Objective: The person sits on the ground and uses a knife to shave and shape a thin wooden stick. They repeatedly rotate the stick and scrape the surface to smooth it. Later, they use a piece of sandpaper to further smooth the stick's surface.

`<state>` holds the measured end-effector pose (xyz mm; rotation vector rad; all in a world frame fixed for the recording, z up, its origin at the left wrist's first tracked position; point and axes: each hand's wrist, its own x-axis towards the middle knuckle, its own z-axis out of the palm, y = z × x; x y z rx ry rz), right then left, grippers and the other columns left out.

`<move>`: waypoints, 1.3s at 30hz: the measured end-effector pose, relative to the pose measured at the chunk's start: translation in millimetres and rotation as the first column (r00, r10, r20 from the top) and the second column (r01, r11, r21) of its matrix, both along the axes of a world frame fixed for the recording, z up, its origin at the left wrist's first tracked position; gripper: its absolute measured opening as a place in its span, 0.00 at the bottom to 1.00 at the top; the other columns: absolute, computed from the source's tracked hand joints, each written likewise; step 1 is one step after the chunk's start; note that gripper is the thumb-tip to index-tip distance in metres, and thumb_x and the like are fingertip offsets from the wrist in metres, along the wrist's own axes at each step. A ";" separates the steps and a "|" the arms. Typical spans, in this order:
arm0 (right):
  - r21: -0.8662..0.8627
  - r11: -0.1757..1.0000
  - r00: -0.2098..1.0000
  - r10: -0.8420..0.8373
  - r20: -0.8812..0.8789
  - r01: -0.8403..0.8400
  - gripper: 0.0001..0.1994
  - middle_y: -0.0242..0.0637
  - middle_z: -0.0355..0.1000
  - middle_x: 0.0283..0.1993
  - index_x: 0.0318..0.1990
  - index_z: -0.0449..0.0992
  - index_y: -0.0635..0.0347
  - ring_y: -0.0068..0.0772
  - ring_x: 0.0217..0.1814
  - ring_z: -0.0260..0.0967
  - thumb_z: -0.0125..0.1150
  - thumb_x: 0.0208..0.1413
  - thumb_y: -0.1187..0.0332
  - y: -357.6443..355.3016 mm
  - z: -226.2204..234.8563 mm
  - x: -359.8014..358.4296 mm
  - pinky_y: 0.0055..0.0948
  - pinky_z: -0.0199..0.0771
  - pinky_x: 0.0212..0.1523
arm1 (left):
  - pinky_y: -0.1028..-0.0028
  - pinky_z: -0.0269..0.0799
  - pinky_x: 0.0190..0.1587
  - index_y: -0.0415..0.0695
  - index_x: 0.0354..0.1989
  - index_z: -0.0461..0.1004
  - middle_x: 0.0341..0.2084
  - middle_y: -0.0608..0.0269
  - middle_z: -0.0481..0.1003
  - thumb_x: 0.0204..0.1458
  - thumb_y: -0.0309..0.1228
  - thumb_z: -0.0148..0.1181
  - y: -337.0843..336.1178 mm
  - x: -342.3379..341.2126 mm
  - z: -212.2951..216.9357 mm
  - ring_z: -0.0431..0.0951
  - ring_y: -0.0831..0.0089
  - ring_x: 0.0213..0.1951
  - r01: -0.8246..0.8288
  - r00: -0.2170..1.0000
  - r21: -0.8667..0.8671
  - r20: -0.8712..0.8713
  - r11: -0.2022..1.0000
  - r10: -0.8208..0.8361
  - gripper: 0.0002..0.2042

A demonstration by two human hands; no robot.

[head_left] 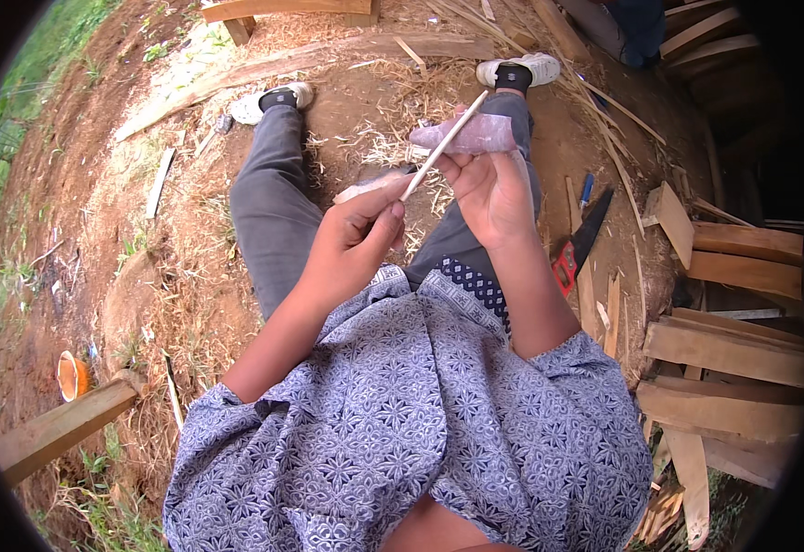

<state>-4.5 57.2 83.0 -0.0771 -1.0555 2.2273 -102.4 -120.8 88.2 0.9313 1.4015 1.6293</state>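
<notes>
"While the left hand point(358, 237) pinches the low end of the wooden stick point(430, 164), what's the right hand point(494, 202) gripping?"

"A pinkish sheet point(489, 135). The stick slants between both hands. It looks light, stiff, easy to snap: pinch its end softly."

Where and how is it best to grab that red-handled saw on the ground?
I'd take the saw by its red handle, from above and the near side: that end lies nearer, while the dark blade points away. Since it lies off to the right, the right hand seems handiest.
</notes>
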 end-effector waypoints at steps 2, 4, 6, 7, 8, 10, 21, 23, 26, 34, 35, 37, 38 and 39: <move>-0.020 1.000 1.000 -0.009 -0.002 0.009 0.15 0.45 0.75 0.54 0.54 0.72 0.66 0.41 0.58 0.74 0.52 0.68 0.64 -2.3 1.9 -0.1 0.42 0.77 0.61 | 0.83 0.56 0.26 0.39 0.66 0.67 0.23 0.76 0.66 0.67 0.26 0.48 -1.0 0.4 2.0 0.62 0.89 0.24 -0.004 1.000 0.008 -0.011 1.000 0.004 0.19; 0.028 0.999 1.000 0.023 -0.004 -0.023 0.18 0.44 0.70 0.61 0.59 0.69 0.66 0.41 0.60 0.73 0.53 0.68 0.64 -1.8 3.3 0.9 0.43 0.75 0.63 | 0.83 0.59 0.28 0.39 0.65 0.68 0.24 0.75 0.67 0.67 0.25 0.49 -2.1 0.2 0.9 0.64 0.89 0.26 -0.023 1.000 0.035 -0.018 0.999 0.024 0.19; 0.016 1.000 1.000 0.024 -0.004 -0.024 0.18 0.43 0.70 0.62 0.59 0.69 0.65 0.39 0.61 0.73 0.54 0.68 0.64 -3.7 6.1 0.5 0.43 0.75 0.64 | 0.83 0.61 0.29 0.39 0.65 0.69 0.25 0.75 0.69 0.66 0.24 0.50 -2.4 -0.8 0.6 0.65 0.88 0.28 -0.031 0.999 0.030 -0.028 0.999 0.032 0.19; -0.020 1.000 1.000 0.010 -0.003 -0.010 0.17 0.43 0.71 0.60 0.58 0.71 0.65 0.38 0.60 0.73 0.54 0.68 0.64 -8.1 9.7 -0.2 0.42 0.76 0.63 | 0.83 0.62 0.30 0.39 0.64 0.69 0.25 0.75 0.69 0.66 0.23 0.50 -2.3 -1.6 1.5 0.66 0.88 0.28 -0.029 0.999 0.011 -0.035 1.000 0.030 0.18; -0.057 0.998 1.000 -0.004 -0.001 0.004 0.15 0.43 0.73 0.57 0.56 0.73 0.64 0.36 0.59 0.74 0.55 0.68 0.65 -10.0 11.7 -1.3 0.41 0.76 0.62 | 0.83 0.62 0.31 0.39 0.64 0.70 0.26 0.75 0.69 0.66 0.23 0.50 -1.9 -2.4 1.8 0.66 0.88 0.29 -0.028 0.999 -0.008 -0.041 1.000 0.027 0.18; -0.060 0.996 0.996 0.063 -0.064 -0.067 0.14 0.41 0.73 0.57 0.55 0.74 0.63 0.35 0.59 0.73 0.55 0.68 0.65 -5.0 5.3 2.5 0.41 0.76 0.63 | 0.83 0.63 0.31 0.40 0.64 0.71 0.26 0.75 0.70 0.66 0.23 0.51 -0.1 0.4 0.9 0.67 0.88 0.29 -0.027 0.998 -0.001 -0.050 1.000 0.027 0.18; -0.139 0.981 0.989 0.120 -0.090 -0.132 0.12 0.33 0.75 0.54 0.54 0.75 0.58 0.25 0.52 0.74 0.56 0.67 0.66 16.2 -17.8 4.8 0.29 0.78 0.53 | 0.71 0.61 0.25 0.47 0.59 0.77 0.20 0.62 0.63 0.54 0.19 0.58 16.6 -5.4 1.8 0.65 0.72 0.22 -0.139 0.864 0.073 -0.479 0.988 0.157 0.22; -0.141 0.983 0.991 0.106 -0.081 -0.117 0.11 0.33 0.75 0.52 0.53 0.74 0.59 0.25 0.53 0.74 0.56 0.67 0.67 17.8 -11.0 8.9 0.30 0.78 0.53 | 0.72 0.62 0.27 0.49 0.58 0.77 0.23 0.62 0.64 0.52 0.18 0.59 21.8 -6.2 1.4 0.66 0.72 0.24 -0.155 0.860 0.112 -0.474 0.981 0.190 0.23; -0.082 0.996 0.998 0.048 0.045 -0.044 0.16 0.37 0.74 0.54 0.58 0.71 0.58 0.33 0.53 0.74 0.59 0.65 0.67 26.1 -16.3 18.0 0.37 0.77 0.57 | 0.74 0.62 0.29 0.49 0.57 0.78 0.25 0.64 0.65 0.52 0.17 0.60 25.3 -10.4 2.8 0.65 0.74 0.27 -0.146 0.851 0.093 -0.495 0.985 0.173 0.23; -0.053 0.998 1.000 0.025 -0.010 -0.026 0.08 0.34 0.74 0.50 0.50 0.74 0.62 0.28 0.54 0.74 0.52 0.68 0.72 46.6 -16.0 19.2 0.35 0.76 0.59 | 0.70 0.64 0.25 0.49 0.59 0.76 0.27 0.60 0.69 0.53 0.21 0.62 36.6 -12.5 10.1 0.68 0.71 0.24 -0.061 0.869 -0.029 -0.493 0.998 0.039 0.22; -0.077 0.997 1.000 0.010 -0.023 -0.011 0.08 0.34 0.74 0.50 0.51 0.74 0.61 0.29 0.53 0.74 0.52 0.68 0.71 49.1 -15.8 18.3 0.35 0.76 0.58 | 0.71 0.63 0.26 0.46 0.56 0.77 0.25 0.61 0.69 0.54 0.22 0.62 36.5 -12.3 12.0 0.68 0.73 0.24 -0.062 0.886 -0.053 -0.463 0.997 0.030 0.20; -0.096 0.995 0.999 -0.019 -0.028 0.016 0.09 0.34 0.75 0.49 0.51 0.74 0.61 0.29 0.52 0.74 0.53 0.68 0.71 51.4 -15.8 13.4 0.34 0.76 0.58 | 0.74 0.60 0.26 0.40 0.52 0.78 0.20 0.64 0.68 0.56 0.23 0.61 33.0 -15.9 10.9 0.66 0.79 0.23 -0.063 0.913 -0.095 -0.407 0.994 0.019 0.14; -0.094 0.995 0.999 -0.032 -0.017 0.030 0.09 0.33 0.75 0.49 0.51 0.74 0.60 0.28 0.52 0.74 0.53 0.68 0.71 52.5 -13.2 11.7 0.34 0.76 0.57 | 0.74 0.60 0.25 0.39 0.49 0.78 0.19 0.64 0.69 0.57 0.24 0.61 29.0 -19.2 6.2 0.66 0.79 0.22 -0.052 0.919 -0.151 -0.395 0.987 -0.013 0.12; -0.094 0.995 0.999 -0.042 -0.007 0.041 0.09 0.33 0.75 0.48 0.51 0.74 0.60 0.28 0.52 0.75 0.53 0.68 0.70 54.8 -11.4 11.2 0.35 0.76 0.57 | 0.74 0.60 0.25 0.38 0.46 0.78 0.18 0.63 0.69 0.58 0.25 0.60 23.7 -23.6 1.9 0.67 0.79 0.21 -0.042 0.923 -0.209 -0.382 0.977 -0.042 0.09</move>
